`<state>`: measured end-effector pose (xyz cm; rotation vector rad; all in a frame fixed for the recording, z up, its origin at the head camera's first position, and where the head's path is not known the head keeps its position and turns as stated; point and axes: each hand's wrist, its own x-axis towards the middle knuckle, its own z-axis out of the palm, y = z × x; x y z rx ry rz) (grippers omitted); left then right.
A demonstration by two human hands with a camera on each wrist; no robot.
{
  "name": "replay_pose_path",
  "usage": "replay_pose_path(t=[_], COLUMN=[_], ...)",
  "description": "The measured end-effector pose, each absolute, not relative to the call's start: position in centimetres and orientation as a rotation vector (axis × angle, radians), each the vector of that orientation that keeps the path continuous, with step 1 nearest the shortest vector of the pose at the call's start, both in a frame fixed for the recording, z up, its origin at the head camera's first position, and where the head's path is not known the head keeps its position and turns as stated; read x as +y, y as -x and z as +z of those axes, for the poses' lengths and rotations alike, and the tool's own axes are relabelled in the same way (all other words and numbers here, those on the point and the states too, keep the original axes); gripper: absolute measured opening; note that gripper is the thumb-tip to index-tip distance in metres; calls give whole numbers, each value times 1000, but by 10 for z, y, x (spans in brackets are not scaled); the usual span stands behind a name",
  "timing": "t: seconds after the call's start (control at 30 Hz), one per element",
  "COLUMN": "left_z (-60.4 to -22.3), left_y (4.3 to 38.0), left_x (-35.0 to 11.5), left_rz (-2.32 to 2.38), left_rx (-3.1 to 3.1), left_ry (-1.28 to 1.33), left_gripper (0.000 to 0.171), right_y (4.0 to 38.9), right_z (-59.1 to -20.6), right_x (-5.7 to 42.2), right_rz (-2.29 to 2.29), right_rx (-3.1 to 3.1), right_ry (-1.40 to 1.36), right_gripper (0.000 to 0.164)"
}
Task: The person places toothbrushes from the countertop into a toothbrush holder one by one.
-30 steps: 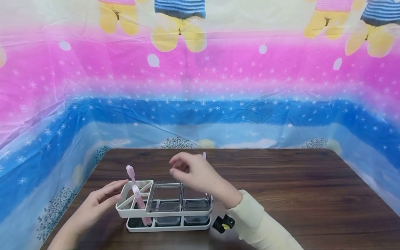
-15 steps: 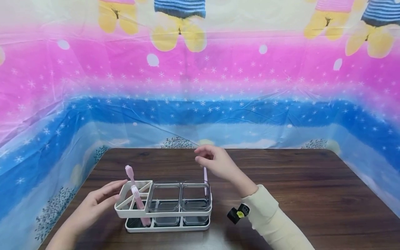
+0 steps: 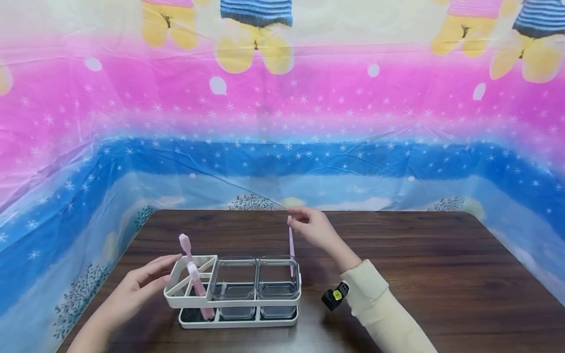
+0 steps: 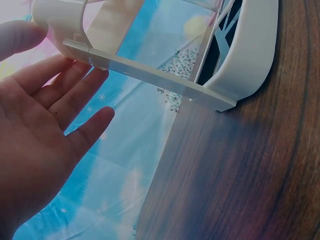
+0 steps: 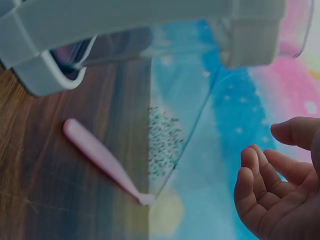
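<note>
A white two-tier toothbrush rack [image 3: 231, 302] stands on the table, its left end split by slanting dividers. From this end rise pink toothbrushes [image 3: 200, 287], one brush head above another. My left hand [image 3: 139, 284] rests its fingertips against the rack's left end; in the left wrist view the fingers [image 4: 80, 97] are nearly straight. Behind the rack's right end a pale pink toothbrush [image 3: 291, 245] lies on the table, its head pointing away. My right hand [image 3: 315, 228] is at that head, fingers loosely bent. The right wrist view shows a gap between hand and toothbrush [image 5: 102, 157].
Two clear cups [image 3: 234, 277] sit side by side in the rack's middle and right compartments. Dark wood table [image 3: 419, 279] extends to the right and behind. A printed cloth [image 3: 331, 157] hangs past the far edge. A black wrist camera [image 3: 335, 295] is on the right sleeve.
My right hand has moved from above the rack to the right and back, to the head of the lying toothbrush, uncovering the right cup. The left hand and rack have stayed put.
</note>
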<state>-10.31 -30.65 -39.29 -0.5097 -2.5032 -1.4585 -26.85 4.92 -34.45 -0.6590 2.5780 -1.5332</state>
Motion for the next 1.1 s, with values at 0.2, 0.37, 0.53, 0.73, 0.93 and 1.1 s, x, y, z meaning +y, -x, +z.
replay_pose_path(t=[0.2, 0.37, 0.53, 0.73, 0.93, 1.1], left_z=[-393, -392, -391, -390, -391, -391], left_y=[103, 103, 102, 102, 102, 102], left_x=[-306, -305, -305, -305, -306, -306], left_rz=[-1458, -1463, -1453, -1458, -1453, -1454], left_rx=[-2504, -2505, -2513, -2513, -2519, -2522], left_ry=[505, 511, 490, 486, 481, 477], left_gripper=[42, 41, 41, 42, 42, 41], right_y=[279, 287, 294, 302, 307, 310], right_z=[-358, -371, -381, -392, -402, -408], right_x=[48, 47, 45, 40, 35, 32], right_rz=[-1504, -1471, -1456, -1391, -1288, -1167], right_rx=[2610, 2608, 2605, 2647, 2726, 2795], right_ry=[550, 486, 451, 434, 439, 423], right_gripper=[40, 42, 45, 48, 51, 51])
